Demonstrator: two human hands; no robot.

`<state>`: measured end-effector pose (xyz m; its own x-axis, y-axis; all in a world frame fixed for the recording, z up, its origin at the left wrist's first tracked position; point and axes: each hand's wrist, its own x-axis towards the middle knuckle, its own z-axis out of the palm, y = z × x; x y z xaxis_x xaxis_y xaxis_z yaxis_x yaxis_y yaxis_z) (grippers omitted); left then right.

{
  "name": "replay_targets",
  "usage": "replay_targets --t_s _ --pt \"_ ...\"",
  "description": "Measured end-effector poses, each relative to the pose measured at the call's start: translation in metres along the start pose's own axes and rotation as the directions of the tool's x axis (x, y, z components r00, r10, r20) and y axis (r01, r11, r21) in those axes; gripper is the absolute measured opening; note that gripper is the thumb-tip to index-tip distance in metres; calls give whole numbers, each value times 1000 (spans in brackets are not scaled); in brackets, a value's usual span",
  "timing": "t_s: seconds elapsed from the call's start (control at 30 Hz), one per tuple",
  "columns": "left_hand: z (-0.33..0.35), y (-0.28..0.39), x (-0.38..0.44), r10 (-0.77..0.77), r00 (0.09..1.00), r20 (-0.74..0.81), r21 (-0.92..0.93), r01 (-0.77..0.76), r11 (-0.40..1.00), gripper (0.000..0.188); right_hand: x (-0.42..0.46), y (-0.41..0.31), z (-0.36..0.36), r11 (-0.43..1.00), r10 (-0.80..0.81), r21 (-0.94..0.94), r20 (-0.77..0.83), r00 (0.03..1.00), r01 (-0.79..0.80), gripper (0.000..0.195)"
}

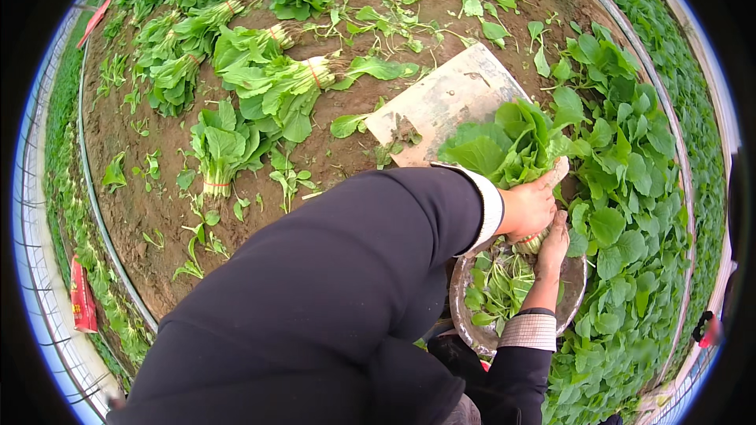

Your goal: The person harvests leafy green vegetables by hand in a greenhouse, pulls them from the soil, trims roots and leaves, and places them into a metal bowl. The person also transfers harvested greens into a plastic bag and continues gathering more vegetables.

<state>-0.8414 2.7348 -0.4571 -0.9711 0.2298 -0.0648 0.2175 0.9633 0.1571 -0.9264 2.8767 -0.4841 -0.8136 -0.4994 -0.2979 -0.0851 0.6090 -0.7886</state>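
Both hands are on one bundle of leafy greens [502, 147], its leaves pointing up and away and its pale stems downward. My left hand [527, 208] wraps the stems from above, and one of its digits looks pale and covered. Lower down, my right hand [553, 245] presses against the stem end. A red band [530, 238] shows around the stems between the hands. Directly below is a round, worn basin [459, 301] holding loose small greens [499, 283]. Beyond the hands, a dirty pale board [449, 91] lies on the soil, partly hidden by the bundle's leaves.
Several banded bundles [289, 91] lie on the bare soil [348, 159] to the left, and one bundle [221, 147] stands nearer. Growing greens [632, 236] crowd the right side. A pipe or hose [679, 130] runs through them. A red packet [82, 295] is at far left.
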Motion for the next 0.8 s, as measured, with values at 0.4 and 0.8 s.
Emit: replay_targets --t_s 0.4,0.8 --pt "-7 -4 -9 -96 949 -299 130 140 982 65 -35 -13 -36 994 -94 26 -293 952 106 54" --pt "-120 -53 -314 -952 213 -220 -62 971 231 105 -123 11 -33 996 -56 -83 -363 930 27 41"
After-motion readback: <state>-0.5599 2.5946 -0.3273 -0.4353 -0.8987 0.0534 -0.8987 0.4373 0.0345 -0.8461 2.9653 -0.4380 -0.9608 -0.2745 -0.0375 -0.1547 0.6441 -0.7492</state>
